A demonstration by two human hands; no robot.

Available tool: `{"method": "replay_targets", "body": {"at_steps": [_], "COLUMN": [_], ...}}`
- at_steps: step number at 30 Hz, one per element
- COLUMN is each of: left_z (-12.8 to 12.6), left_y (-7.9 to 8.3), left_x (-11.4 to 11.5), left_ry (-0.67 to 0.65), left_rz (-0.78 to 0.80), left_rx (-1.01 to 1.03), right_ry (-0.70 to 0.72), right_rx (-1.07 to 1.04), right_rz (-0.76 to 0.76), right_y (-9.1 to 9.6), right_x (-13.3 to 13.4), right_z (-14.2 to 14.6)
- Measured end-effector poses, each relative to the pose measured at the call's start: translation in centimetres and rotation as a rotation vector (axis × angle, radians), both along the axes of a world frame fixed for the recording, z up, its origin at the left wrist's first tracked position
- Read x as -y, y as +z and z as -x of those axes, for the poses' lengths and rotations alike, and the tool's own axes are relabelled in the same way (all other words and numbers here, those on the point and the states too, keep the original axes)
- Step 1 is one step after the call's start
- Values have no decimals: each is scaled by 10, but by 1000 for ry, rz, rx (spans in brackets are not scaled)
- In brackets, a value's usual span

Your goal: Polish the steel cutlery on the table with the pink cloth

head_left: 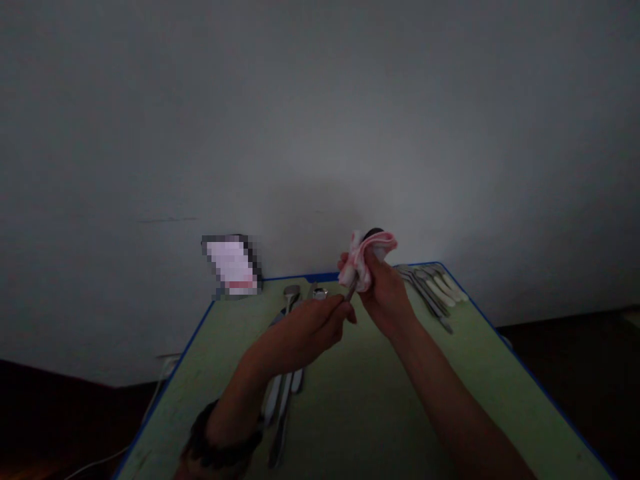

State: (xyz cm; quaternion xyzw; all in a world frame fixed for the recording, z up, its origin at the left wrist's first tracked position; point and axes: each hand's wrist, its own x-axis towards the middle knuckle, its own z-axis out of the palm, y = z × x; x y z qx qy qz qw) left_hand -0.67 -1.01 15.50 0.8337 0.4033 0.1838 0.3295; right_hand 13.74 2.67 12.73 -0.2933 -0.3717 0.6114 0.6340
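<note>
My left hand (317,328) is closed on the thin metal handle of what looks like a spoon (352,288). A dark rounded end, apparently its bowl, shows behind the cloth near the wall. Folded around the upper part of the spoon is a pink and white cloth (361,257), pinched in my right hand (386,293). Both hands are raised above the far half of the green table (370,400). Under my left forearm lies a group of metal cutlery (291,291), partly hidden by the arm.
Several pieces of cutlery, some with white handles (443,290), lie side by side at the table's far right corner. A phone-like device with a blurred screen (233,263) leans at the far left corner. The grey wall (320,133) stands directly behind the table.
</note>
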Motion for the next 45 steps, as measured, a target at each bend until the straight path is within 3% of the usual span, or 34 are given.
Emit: {"method": "replay_targets", "body": {"at_steps": [6,15,21,26,30,35,41,45], "left_z": [2,21,30,34,34,31,37,39], "left_y": [-3,9,12,12,12,14,19,21], "left_x": [-3,1,0,-1,-1,2,8,10], "left_ry": [59,103,286,453,282,144,118,105], "left_rz": [-10,-93,-174,-295,-312,-354,-387,-410], "left_rx": [6,-48,88,145,-14,-76,-136,-160], "right_ry": [87,-52,-45,162,307,351,201,179], "right_rx": [11,-29,130,515,734,872,901,898], "right_rz": [16,-81,-128,-195,-221,-249,-295,-319], "right_y": [-4,1,3,6,16,27,32,31], "right_x": [-1,-14,-10,-2,6,13,17,18], "right_z": [3,-31,-37,-49,-67,-81,-80,-76]}}
